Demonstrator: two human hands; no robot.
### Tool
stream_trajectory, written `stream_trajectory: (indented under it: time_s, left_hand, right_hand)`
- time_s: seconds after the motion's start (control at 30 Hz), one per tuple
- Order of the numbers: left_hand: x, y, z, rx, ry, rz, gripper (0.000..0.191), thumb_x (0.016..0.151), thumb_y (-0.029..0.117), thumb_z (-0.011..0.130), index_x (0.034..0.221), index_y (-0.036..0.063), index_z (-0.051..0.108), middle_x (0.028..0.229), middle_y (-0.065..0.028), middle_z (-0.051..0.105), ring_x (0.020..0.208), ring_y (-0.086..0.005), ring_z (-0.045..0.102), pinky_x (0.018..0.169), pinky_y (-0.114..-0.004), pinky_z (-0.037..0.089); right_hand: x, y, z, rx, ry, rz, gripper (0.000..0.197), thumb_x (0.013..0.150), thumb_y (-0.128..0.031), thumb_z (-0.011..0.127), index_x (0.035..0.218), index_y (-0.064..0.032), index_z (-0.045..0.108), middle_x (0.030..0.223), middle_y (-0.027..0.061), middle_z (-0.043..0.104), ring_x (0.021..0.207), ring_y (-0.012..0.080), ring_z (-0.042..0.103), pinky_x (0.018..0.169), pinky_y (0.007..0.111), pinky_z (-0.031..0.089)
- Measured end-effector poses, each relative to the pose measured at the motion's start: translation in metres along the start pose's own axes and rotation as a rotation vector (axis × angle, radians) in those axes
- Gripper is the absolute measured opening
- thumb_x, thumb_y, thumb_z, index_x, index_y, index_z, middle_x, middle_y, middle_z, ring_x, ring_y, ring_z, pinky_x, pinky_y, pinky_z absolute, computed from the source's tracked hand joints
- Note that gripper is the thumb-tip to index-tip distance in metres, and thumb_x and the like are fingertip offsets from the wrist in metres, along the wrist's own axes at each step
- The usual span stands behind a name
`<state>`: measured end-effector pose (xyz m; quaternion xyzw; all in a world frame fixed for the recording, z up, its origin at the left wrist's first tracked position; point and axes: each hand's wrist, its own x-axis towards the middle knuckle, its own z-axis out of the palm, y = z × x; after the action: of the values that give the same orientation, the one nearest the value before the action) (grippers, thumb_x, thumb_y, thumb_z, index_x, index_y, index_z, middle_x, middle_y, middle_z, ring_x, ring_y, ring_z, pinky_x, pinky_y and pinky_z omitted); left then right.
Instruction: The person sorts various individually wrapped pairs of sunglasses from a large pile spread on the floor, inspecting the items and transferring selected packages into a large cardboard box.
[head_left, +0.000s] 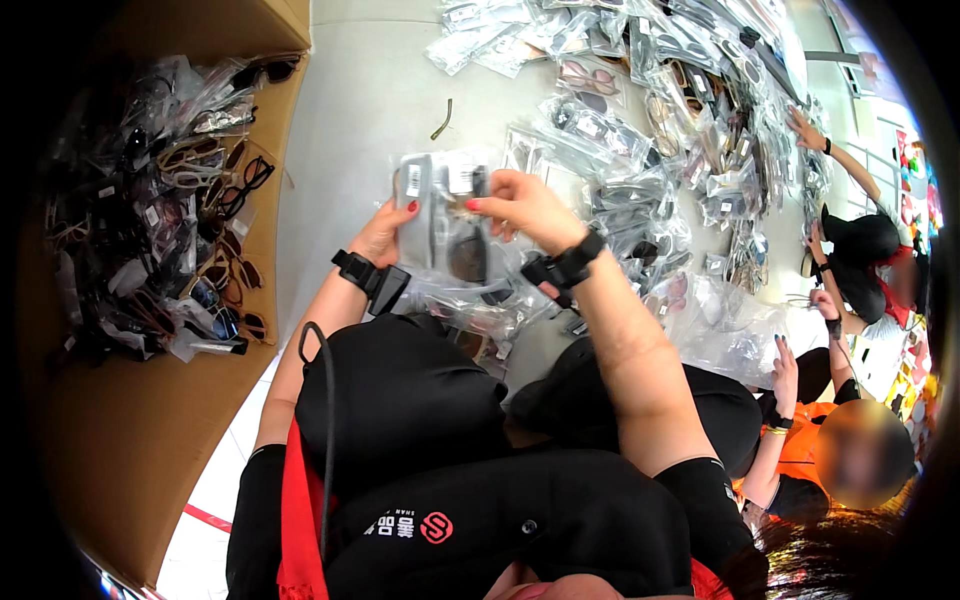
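My left hand (381, 231) grips the left side of a clear plastic packet (431, 259), its thumb lying on the front. Inside the plastic are a grey flat pouch (415, 225) with a printed label and a pair of sunglasses (469, 255) with a dark lens. At the packet's upper right edge, my right hand (529, 210) pinches the plastic between thumb and fingers, near a second label. Whether pouch and sunglasses share one bag, I cannot tell. Below the packet, more bagged glasses (480, 319) lie close to my knees.
On the left, a cardboard box (112, 420) holds many loose and bagged sunglasses (187, 202). A loose temple arm (444, 120) lies on the grey surface. Heaped bagged glasses (637, 142) spread to the right, beside a large clear bag (720, 322). Co-workers' hands (810, 135) reach in at right.
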<state>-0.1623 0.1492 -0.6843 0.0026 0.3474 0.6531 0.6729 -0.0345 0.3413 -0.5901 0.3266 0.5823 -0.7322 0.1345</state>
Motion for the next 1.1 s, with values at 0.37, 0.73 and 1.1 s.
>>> stream_trajectory:
  time_s: [0.37, 0.73, 1.1]
  left_hand:
    - [-0.010, -0.012, 0.014, 0.184, 0.079, 0.124, 0.046, 0.076, 0.015, 0.068, 0.117, 0.0054, 0.049, 0.107, -0.0060, 0.058, 0.096, -0.0161, 0.056, 0.087, -0.033, 0.043]
    - [-0.095, 0.159, -0.081, -0.231, 0.218, 0.466, 0.056, 0.074, 0.027, 0.067, 0.121, 0.0054, 0.045, 0.113, -0.0193, 0.054, 0.104, -0.0338, 0.053, 0.094, -0.048, 0.040]
    - [-0.088, 0.314, -0.155, 0.104, 0.846, 0.605, 0.088, 0.078, 0.064, 0.048, 0.142, 0.0208, 0.006, 0.146, -0.0091, 0.014, 0.128, -0.0386, 0.024, 0.093, -0.062, 0.031]
  right_hand:
    - [0.016, 0.016, 0.053, 0.071, 0.134, -0.036, 0.026, 0.084, -0.024, 0.061, 0.087, -0.0021, 0.047, 0.064, 0.0090, 0.056, 0.050, 0.0154, 0.058, 0.040, 0.024, 0.044]
    - [0.005, 0.045, -0.027, 0.235, 0.187, 0.101, 0.023, 0.089, -0.024, 0.050, 0.095, -0.0022, 0.052, 0.080, 0.0084, 0.060, 0.067, 0.0155, 0.061, 0.054, 0.026, 0.050]
    - [-0.005, 0.064, -0.061, 0.203, 0.314, 0.081, 0.019, 0.088, -0.021, 0.051, 0.094, -0.0029, 0.054, 0.083, 0.0082, 0.061, 0.071, 0.0162, 0.061, 0.056, 0.027, 0.050]
